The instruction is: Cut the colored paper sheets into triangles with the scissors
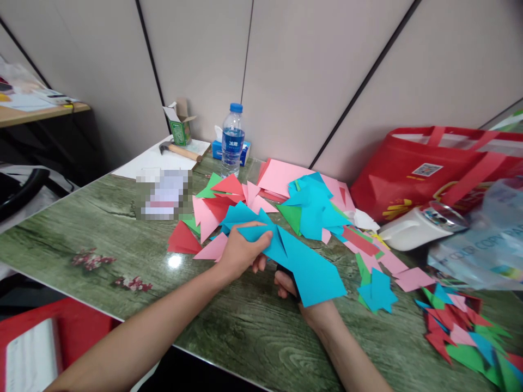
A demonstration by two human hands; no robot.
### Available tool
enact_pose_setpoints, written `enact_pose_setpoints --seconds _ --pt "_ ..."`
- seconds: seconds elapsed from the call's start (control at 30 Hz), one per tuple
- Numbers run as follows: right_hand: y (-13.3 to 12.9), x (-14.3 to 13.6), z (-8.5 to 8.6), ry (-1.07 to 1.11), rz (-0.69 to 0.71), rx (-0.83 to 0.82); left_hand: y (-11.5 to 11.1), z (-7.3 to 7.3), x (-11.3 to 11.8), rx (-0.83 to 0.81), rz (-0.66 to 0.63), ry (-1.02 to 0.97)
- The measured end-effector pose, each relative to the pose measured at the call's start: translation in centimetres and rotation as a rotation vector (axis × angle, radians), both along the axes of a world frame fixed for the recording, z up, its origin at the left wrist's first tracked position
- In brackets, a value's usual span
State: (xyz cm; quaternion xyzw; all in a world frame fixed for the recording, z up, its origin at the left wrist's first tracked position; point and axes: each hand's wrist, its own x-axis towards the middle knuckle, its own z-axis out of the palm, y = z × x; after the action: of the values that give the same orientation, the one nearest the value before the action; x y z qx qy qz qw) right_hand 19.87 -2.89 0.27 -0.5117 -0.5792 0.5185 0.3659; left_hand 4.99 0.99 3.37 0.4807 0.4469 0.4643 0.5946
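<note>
While the right hand (285, 284) curls its fingers round a dark object (281, 268), largely hidden beneath the blue sheet (318, 267), I cannot identify that object. The left hand (243, 251) pinches the sheet between thumb and fingers, above the desk (229, 332). I judge that a slack pinch could let it swing and tear at its slit (282, 241). Beyond lie loose paper pieces (314, 213), then an upright bottle (232, 141).
</note>
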Motion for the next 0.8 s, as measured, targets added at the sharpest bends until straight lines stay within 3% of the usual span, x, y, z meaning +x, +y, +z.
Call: enact_pose_setpoints --seconds 0.2,0.43,0.57,0.8 --pt "-0.16 0.22 0.02 0.103 -0.017 -0.083 0.00 0.05 0.06 0.003 0.001 0.001" --pt "0.19 0.01 0.33 0.072 -0.003 -0.078 -0.11 0.29 0.15 -0.023 -0.007 0.010" --pt "0.28 -0.12 0.66 0.125 -0.061 -0.073 -0.23 0.43 0.19 -0.027 -0.019 0.006" --pt "0.21 0.19 -0.30 0.132 -0.090 -0.061 -0.28 0.47 0.23 -0.039 -0.011 0.012"
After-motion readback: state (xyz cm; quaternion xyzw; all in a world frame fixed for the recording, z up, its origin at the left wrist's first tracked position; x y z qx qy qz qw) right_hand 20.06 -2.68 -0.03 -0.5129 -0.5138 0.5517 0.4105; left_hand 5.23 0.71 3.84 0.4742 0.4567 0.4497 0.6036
